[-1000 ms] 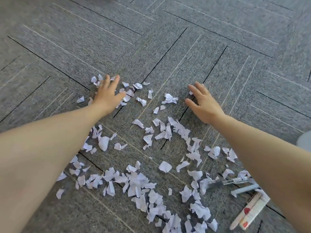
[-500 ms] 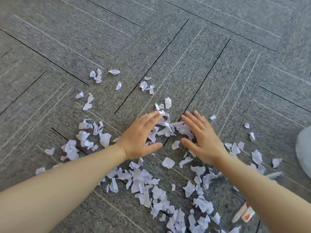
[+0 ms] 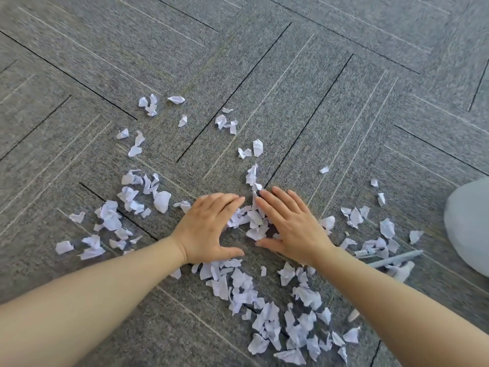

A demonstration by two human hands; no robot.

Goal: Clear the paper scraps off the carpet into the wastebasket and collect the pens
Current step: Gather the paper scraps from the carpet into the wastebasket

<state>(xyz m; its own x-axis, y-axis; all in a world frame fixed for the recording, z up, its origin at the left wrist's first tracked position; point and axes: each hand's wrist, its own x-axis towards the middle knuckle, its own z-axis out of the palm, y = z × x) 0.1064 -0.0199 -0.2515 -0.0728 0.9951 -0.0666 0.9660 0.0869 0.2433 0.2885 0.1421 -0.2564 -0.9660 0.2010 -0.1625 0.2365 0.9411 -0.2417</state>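
- On the grey carpet (image 3: 304,83), the left hand (image 3: 209,229) and right hand (image 3: 293,229) lie flat, fingers spread and gripping nothing, raking paper scraps (image 3: 254,221) into a heap between them.
- Other scraps lie scattered all round; the pens (image 3: 394,259) rest near the right forearm.
- Next, judging by this, cupped palms must close under the heap and lift.
- Compared with a second ago, both hands sit closer together and nearer the body.
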